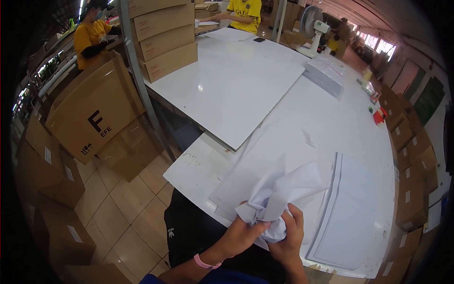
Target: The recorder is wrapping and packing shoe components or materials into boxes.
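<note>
Close to the table's near edge, both my hands are closed on a crumpled sheet of white paper [302, 182]. My left hand [242, 239] grips its lower left side, thumb pressed over the bunched part. On the other side, my right hand [289, 235] wraps its fingers around the wad. The top of the sheet flares loosely up and to the right. Flat white sheets [231, 189] lie beneath it. Just right of my hands is a neat stack of white paper [352, 213].
Cardboard boxes [163, 45] are piled at the far left of the white table [227, 94]; more cartons [94, 113] stand on the floor. A fan [314, 31], plastic bags [326, 78] and a red tape dispenser [379, 116] sit farther off. Two people in yellow work at the back.
</note>
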Action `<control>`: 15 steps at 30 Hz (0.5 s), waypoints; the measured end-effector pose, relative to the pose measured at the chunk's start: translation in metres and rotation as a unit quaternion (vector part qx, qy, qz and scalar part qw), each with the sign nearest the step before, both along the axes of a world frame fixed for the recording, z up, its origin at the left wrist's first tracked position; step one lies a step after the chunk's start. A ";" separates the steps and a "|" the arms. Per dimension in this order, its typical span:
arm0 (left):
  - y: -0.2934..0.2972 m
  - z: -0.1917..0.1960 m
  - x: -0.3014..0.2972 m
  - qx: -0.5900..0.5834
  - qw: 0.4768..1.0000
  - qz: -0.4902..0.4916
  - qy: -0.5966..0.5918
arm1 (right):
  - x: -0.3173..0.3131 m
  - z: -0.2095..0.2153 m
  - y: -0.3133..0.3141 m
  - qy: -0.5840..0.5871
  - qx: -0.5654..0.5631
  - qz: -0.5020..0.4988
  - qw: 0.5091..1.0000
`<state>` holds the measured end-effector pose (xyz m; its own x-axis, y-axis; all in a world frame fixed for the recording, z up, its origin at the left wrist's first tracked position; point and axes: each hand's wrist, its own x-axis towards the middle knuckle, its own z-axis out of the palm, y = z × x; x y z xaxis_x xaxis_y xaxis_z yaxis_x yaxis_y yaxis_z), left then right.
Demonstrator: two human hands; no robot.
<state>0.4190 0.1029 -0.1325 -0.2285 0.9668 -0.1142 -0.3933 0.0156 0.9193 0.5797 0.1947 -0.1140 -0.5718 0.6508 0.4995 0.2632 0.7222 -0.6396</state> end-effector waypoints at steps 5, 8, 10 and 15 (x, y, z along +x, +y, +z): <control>0.000 0.002 0.014 0.115 0.987 0.092 0.057 | 0.000 0.005 0.002 0.036 -0.070 0.034 0.996; 0.007 0.006 0.011 0.078 0.994 0.081 -0.001 | 0.004 0.017 0.012 -0.079 -0.064 0.066 0.993; 0.011 0.004 0.010 0.042 0.991 0.071 -0.109 | 0.009 0.027 0.013 -0.101 -0.049 0.078 0.991; 0.024 -0.004 0.011 0.078 0.979 0.155 -0.107 | 0.020 0.037 0.016 -0.048 -0.074 0.078 0.993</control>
